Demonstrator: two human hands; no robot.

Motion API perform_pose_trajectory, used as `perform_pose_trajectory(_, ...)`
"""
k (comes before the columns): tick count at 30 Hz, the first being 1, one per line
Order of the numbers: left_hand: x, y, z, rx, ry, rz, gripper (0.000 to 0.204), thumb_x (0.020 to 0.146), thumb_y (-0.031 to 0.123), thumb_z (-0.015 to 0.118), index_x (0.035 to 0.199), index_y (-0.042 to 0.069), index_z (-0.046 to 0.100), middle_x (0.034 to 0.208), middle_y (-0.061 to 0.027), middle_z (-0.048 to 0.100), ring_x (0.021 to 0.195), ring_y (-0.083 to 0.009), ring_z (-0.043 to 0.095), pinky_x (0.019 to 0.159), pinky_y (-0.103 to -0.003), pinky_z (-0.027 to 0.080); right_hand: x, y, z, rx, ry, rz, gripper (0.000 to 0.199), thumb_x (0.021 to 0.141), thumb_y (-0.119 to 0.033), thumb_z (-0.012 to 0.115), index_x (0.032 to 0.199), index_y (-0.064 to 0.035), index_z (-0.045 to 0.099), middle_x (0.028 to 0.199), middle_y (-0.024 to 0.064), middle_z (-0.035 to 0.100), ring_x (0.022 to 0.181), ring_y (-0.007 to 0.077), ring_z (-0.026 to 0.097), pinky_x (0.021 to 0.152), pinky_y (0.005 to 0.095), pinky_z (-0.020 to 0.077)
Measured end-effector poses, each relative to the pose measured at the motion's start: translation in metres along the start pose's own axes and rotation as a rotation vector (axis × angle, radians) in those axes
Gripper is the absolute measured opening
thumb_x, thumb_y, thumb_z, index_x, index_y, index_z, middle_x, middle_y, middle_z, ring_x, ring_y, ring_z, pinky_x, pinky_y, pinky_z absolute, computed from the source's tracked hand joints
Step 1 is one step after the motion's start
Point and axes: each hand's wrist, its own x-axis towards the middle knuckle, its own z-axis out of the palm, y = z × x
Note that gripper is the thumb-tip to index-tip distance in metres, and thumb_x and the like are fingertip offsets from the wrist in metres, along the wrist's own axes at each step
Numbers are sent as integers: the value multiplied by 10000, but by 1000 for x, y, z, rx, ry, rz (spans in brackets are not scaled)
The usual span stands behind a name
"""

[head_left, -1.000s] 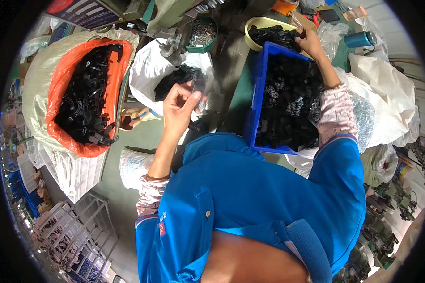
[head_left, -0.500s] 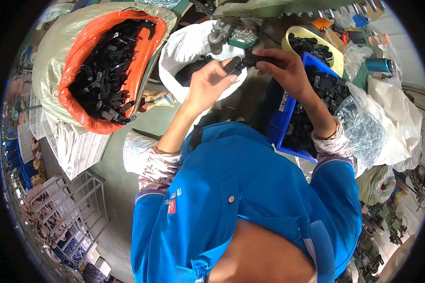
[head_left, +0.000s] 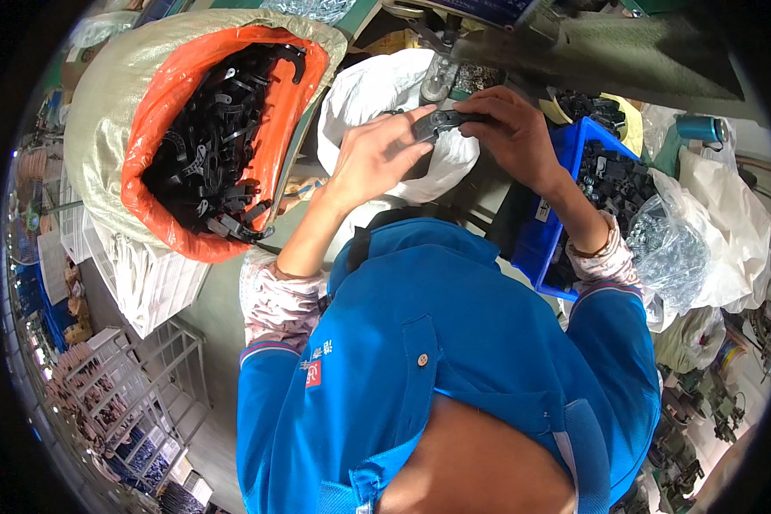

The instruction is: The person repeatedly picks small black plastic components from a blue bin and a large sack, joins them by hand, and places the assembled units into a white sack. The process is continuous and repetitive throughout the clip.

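Over the mouth of a white sack [head_left: 338, 111], my left hand [head_left: 375, 161] pinches one end of a small black plastic part [head_left: 437, 126] between thumb and fingers. My right hand [head_left: 516, 137] grips the part's other, narrower end, so both hands hold it. The exact kind of part cannot be made out. Just beyond the fingers stands a grey metal machine post [head_left: 438, 81]. To the right of my right wrist, a blue bin [head_left: 535, 248] holds many black blocky pieces [head_left: 612, 180].
At left, a large sack with an orange liner [head_left: 133, 163] holds curved black parts [head_left: 218, 128]. A green machine body [head_left: 608, 51] hangs over the far right. White crates [head_left: 167, 291], a metal rack [head_left: 176, 351], a clear bag [head_left: 672, 244] and a teal can [head_left: 701, 128] stand around.
The view has shifted, and the machine body now covers more of the upper right. My hands keep hold of the black part, and my right fingers have closed further over it.
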Motion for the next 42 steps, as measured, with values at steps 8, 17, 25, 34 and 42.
perform_pose_trajectory(8,33,-15,-30,228,-105,290,228,802,113,744,780,-7,550,1096,-161,697,695,-289,604,632,-355,503,10,12,20,11,125,-16,258,829,17,723,1080,3,666,1059,104,655,1001,205,677,840,320,581)
perform_pose_trajectory(17,74,-23,-50,311,-161,429,304,790,105,738,1058,-27,683,850,-136,669,740,-305,627,666,-371,512,22,22,33,-21,354,-90,266,794,90,732,1051,52,673,1087,126,686,1005,176,667,873,281,560)
perform_pose_trajectory(25,92,-30,-48,301,-203,373,351,800,154,732,1123,28,673,789,-110,634,714,-299,620,627,-382,494,25,54,31,-216,343,-37,207,887,-111,707,1075,-29,675,970,107,700,848,207,682,723,311,540)
perform_pose_trajectory(34,97,-40,-56,279,-290,342,318,839,202,730,1114,51,680,785,-134,652,646,-303,624,605,-348,480,28,49,24,229,228,325,262,910,-96,678,1157,-14,649,999,101,704,872,149,658,787,291,542)
perform_pose_trajectory(42,85,-44,-64,183,-336,118,212,843,155,719,997,14,685,887,-165,696,750,-298,681,657,-345,512,33,146,2,-613,141,332,312,880,-165,673,1172,-57,653,1098,112,684,974,241,639,858,365,508)
